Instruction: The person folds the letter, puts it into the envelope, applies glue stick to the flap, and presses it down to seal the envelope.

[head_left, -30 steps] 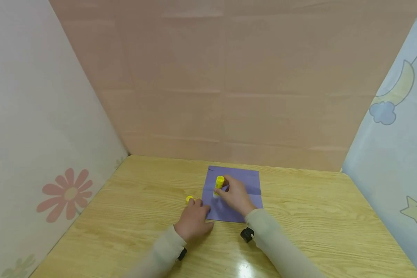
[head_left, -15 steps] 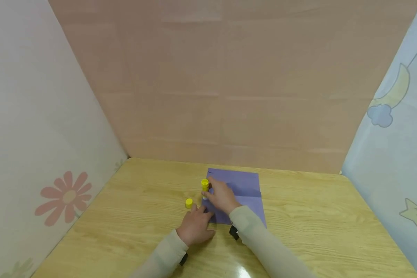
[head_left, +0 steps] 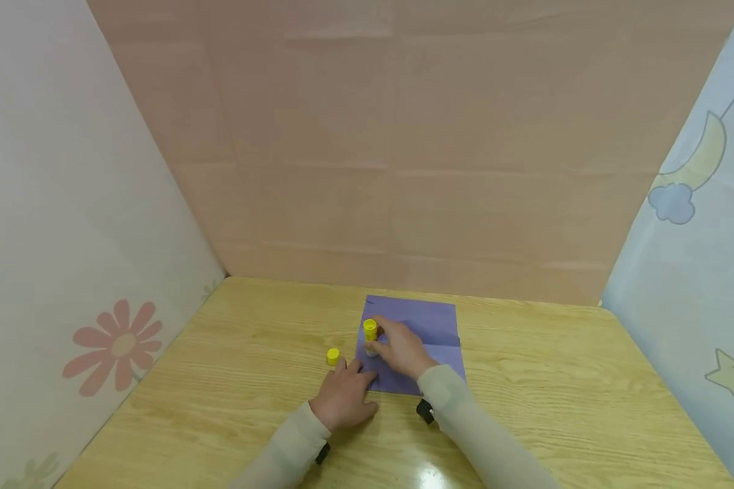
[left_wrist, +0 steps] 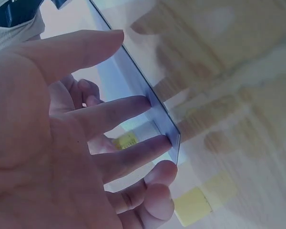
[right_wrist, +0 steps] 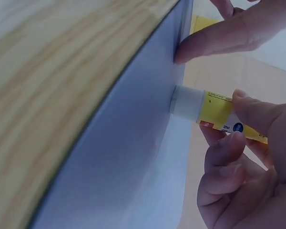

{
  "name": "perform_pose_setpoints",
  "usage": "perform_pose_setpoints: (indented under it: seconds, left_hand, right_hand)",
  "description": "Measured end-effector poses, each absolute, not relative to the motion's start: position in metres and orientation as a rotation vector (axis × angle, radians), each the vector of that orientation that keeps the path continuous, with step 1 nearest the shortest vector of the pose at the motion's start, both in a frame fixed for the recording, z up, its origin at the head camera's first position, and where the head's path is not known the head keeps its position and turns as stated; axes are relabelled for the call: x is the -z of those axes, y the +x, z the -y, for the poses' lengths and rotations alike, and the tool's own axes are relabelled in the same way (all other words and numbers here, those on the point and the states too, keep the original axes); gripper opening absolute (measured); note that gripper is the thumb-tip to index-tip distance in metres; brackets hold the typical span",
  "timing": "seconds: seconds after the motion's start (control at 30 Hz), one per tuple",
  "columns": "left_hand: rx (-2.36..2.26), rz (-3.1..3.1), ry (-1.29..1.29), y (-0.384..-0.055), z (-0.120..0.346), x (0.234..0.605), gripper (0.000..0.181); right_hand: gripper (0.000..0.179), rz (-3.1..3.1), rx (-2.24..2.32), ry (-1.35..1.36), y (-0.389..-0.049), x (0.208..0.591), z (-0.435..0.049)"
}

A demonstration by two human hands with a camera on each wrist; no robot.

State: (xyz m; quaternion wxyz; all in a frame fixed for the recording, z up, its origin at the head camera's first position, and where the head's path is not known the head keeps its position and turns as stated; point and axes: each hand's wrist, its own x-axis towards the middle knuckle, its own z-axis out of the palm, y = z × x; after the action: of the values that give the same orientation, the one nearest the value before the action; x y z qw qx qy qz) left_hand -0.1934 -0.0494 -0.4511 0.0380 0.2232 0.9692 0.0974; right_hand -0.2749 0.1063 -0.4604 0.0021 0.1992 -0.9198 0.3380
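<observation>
A sheet of purple paper (head_left: 431, 322) with a crease across it lies flat on the table. My right hand (head_left: 404, 351) pinches a yellow glue stick (head_left: 370, 333) between thumb and fingers, near the sheet's left side. In the right wrist view the uncapped white end of the glue stick (right_wrist: 188, 102) meets the paper (right_wrist: 133, 124). My left hand (head_left: 341, 397) is spread at the near left corner, its fingertips (left_wrist: 164, 140) resting on the paper's edge. Just beyond those fingers stands the yellow cap (head_left: 333, 356), apart from the sheet.
The wooden table (head_left: 563, 380) extends to both sides of the paper. A tan backdrop (head_left: 391, 136) rises behind its far edge. Printed panels with a flower (head_left: 122, 345) and a moon (head_left: 706, 153) stand at left and right.
The glue stick in my right hand has swept left to the paper's left edge, then partway back right. My left hand has drawn slightly nearer, leaving more of the cap in sight.
</observation>
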Motion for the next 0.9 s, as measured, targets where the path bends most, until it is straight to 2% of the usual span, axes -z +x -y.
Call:
perform_pose_setpoints:
  seconds: [0.13, 0.53, 0.9]
  left_hand:
    - [-0.273, -2.982, 0.687, -0.195, 0.049, 0.452, 0.051]
    - [-0.256, -2.997, 0.670, -0.194, 0.050, 0.453, 0.048]
    - [-0.266, -3.017, 0.666, -0.194, 0.050, 0.453, 0.045]
  right_hand:
    - [0.032, 2.879, -1.030, 0.615, -0.274, 0.461, -0.116]
    - [0.016, 2.850, -1.037, 0.555, -0.265, 0.464, -0.152]
    - [0.026, 2.867, -1.012, 0.499, -0.257, 0.466, -0.179]
